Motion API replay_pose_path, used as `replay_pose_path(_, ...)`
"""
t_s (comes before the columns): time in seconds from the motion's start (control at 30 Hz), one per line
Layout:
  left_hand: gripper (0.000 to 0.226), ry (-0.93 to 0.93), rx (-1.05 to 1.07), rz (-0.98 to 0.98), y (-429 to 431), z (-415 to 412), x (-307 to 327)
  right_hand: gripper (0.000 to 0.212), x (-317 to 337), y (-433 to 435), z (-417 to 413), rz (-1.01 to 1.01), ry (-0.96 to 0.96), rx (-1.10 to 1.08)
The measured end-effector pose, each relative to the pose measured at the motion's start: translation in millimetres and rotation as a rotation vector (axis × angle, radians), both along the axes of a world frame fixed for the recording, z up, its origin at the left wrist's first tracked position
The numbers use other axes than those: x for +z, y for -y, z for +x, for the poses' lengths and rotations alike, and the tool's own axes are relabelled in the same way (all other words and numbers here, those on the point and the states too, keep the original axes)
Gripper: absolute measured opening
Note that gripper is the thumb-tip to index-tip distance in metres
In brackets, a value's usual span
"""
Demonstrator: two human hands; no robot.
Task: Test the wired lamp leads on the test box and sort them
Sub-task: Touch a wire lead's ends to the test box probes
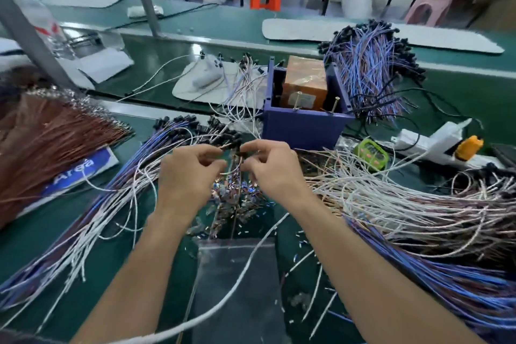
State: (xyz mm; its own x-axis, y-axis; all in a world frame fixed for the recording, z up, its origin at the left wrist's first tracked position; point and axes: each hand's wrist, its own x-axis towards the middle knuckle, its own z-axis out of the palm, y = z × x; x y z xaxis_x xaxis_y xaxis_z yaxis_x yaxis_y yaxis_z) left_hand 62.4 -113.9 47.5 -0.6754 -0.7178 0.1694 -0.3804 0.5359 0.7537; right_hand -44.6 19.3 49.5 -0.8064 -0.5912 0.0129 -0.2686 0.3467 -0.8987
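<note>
Left hand (192, 173) and right hand (270, 167) are close together above the bench (55, 237). Fingers of both are curled, pinching one lamp lead (238, 161) that loops between them. Lead is held just in front of the blue test box (301, 123). Loose lead piles (405, 204) lie on both sides.

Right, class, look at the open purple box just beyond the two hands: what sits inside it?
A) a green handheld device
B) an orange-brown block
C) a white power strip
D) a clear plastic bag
B: the orange-brown block stands inside the purple box, while the green device and the white power strip lie on the bench to its right.
</note>
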Motion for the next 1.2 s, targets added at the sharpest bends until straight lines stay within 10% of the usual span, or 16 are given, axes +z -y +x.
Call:
replay_pose_path(0.2,0.032,0.329,0.114,-0.153,36,22,-13,0.027,-8,36,7,0.281,-0.153,0.112)
replay_pose_path(0.47,0.014,0.303,0.072,-0.202,40,23,-28,0.026,-15,67,20,0.489,-0.262,0.234)
replay_pose_path(0.7,0.042,0.262,0.041,-0.231,54,29,-35,0.074,-13,61,-8,0.498,-0.359,0.108)
replay_pose_path(1.2,0.047,0.040,-0.190,-0.210,15,14,-4,0.010,21,18,-13,0.424,-0.616,0.097)
